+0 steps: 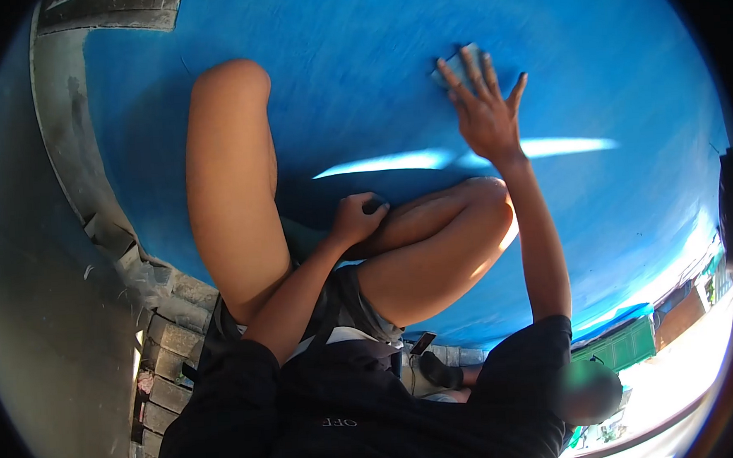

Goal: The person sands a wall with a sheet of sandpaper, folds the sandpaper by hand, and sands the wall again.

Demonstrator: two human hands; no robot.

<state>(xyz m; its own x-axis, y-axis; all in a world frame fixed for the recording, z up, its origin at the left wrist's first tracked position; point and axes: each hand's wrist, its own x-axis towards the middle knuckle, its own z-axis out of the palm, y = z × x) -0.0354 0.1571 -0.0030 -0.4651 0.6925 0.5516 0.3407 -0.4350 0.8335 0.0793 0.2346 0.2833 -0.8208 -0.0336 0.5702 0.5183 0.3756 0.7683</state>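
Note:
My right hand (487,116) is stretched out with spread fingers, lying flat against a large blue painted surface (357,55). Under its fingertips is a thin greyish-blue pad (446,77), perhaps a cloth or abrasive sheet; most of it is covered by the fingers. My left hand (356,219) rests between my bent legs, beside the right thigh, with its fingers curled. Something small and dark (373,205) shows at the curled fingers; I cannot make out what it is.
My bare knees (234,78) are close to the blue surface. Grey blocks (173,339) and a dark flat panel (48,329) stand on the left. Another person's head (590,391) is at the lower right, near a green container (625,348). A dark shoe (440,370) is below.

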